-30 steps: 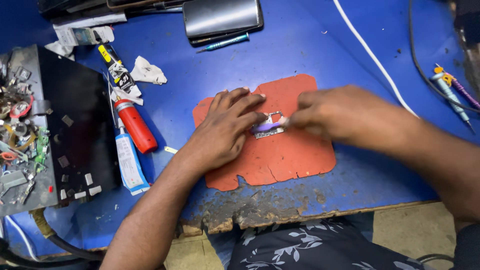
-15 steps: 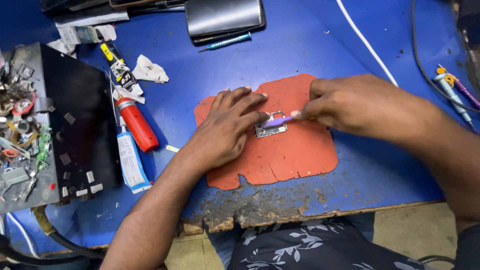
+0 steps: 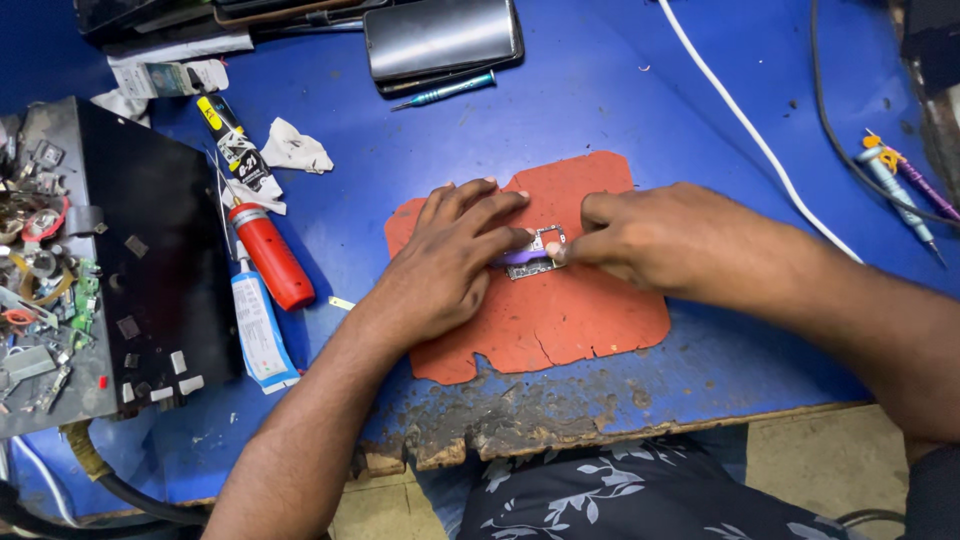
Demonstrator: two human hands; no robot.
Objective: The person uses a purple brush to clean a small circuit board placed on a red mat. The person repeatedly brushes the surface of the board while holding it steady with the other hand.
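Single head view, steep downward, close over blue table.

We see a worn blue table carrying an orange mat, red tube, phone, screwdriver and white cable.

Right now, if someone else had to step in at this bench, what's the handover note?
Left hand: flat on the orange mat, fingertips pinning the small circuit board.
Right hand: pinching a purple tool whose tip lies on the board.
Board sits mid-mat, near the table's front edge. Red-capped tube and white-and-blue tube lie left of the mat; teal screwdriver and phone at the back.
Done: board placed and held down.
Left: whatever is being worked on the board looks unfinished; the detail is too small to tell.
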